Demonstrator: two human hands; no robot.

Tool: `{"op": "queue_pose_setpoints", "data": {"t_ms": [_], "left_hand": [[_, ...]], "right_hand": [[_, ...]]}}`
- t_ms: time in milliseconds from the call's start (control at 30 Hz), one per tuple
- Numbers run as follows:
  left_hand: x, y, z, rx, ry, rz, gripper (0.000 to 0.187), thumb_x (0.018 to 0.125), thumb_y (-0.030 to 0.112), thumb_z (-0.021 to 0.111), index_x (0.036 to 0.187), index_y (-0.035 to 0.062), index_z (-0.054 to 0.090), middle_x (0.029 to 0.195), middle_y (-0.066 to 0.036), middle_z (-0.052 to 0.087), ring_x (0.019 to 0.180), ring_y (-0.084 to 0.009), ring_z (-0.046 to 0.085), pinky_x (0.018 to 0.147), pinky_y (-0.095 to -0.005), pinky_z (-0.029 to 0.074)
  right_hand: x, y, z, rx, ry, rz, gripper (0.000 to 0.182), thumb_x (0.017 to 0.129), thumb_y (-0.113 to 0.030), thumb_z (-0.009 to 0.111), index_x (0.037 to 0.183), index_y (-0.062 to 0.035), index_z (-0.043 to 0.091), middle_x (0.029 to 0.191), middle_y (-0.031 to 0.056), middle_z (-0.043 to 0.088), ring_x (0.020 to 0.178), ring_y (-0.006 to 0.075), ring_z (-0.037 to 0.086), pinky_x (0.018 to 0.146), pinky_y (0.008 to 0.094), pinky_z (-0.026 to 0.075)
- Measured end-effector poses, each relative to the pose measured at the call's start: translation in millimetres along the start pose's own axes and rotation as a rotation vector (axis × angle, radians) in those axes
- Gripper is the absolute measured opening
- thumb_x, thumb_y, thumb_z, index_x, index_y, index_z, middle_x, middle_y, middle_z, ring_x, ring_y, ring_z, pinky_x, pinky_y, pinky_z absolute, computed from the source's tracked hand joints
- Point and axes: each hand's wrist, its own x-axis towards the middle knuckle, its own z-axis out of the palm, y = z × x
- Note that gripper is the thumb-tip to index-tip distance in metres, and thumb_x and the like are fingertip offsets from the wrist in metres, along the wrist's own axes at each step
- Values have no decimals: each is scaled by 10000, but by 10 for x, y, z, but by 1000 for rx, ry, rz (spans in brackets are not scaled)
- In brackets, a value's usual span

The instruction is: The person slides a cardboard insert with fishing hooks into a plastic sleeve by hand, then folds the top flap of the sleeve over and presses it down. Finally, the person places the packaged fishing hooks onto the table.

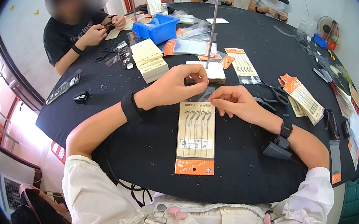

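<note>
A fishing hook packet (196, 136) lies on the black tablecloth in front of me, its orange header end towards my body. Several hooks with long lines show on its cream card through clear plastic. At the far end, the fingers of my right hand (239, 103) are pinched at the packet's clear flap. Just left of it and slightly higher, my left hand (180, 84) has its thumb and index finger closed together over the flap. What is between the left fingertips is too small to make out.
Beyond my hands stand a card stack (212, 73) and a metal pole (213, 27). Pliers (265, 104) and hook packets (300, 97) lie right; cream card bundles (149, 60) and a blue bin (157, 28) left. A co-worker (76, 29) sits at left, two others across.
</note>
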Motion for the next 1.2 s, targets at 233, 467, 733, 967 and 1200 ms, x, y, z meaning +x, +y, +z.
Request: {"op": "queue_pose_setpoints", "data": {"t_ms": [233, 467, 733, 967, 1200], "left_hand": [[3, 7, -5, 9, -10, 20, 120, 840, 120, 554, 821, 2, 550, 878, -36, 601, 822, -91, 525, 768, -262, 422], [-9, 20, -3, 8, -22, 34, 124, 855, 108, 545, 908, 18, 611, 855, -32, 628, 809, -102, 573, 759, -258, 427], [-8, 72, 7, 35, -80, 66, 143, 831, 77, 552, 946, 6, 599, 864, -45, 638, 815, -106, 587, 762, -253, 443], [1, 64, -12, -133, -86, -29, 258, 824, 88, 624, 1058, 24, 536, 852, -41, 657, 803, -77, 599, 768, -248, 456], [-14, 83, -2, -94, -68, -3, 259, 823, 109, 646, 1045, 24, 543, 812, -25, 653, 764, -61, 588, 672, -208, 426]], "right_hand": [[1, 8, -1, 8, 3, -5, 184, 889, -169, 561, 947, -2, 614, 764, 10, 608, 615, 38, 544, 460, 174, 380], [24, -11, -15, 10, 4, -3, 191, 895, -173, 555, 961, -2, 611, 762, 10, 606, 613, 41, 544, 459, 173, 378], [13, 33, -21, 1, 15, -12, 183, 892, -172, 559, 954, -10, 617, 742, -1, 596, 610, 41, 546, 457, 172, 376], [-3, -8, -34, -26, 7, -13, 175, 891, -174, 555, 956, -27, 623, 758, -3, 603, 608, 31, 544, 462, 166, 379], [3, 64, -22, 21, 20, -42, 208, 897, -208, 564, 970, -22, 618, 717, 4, 586, 581, 31, 519, 462, 168, 369]]}}
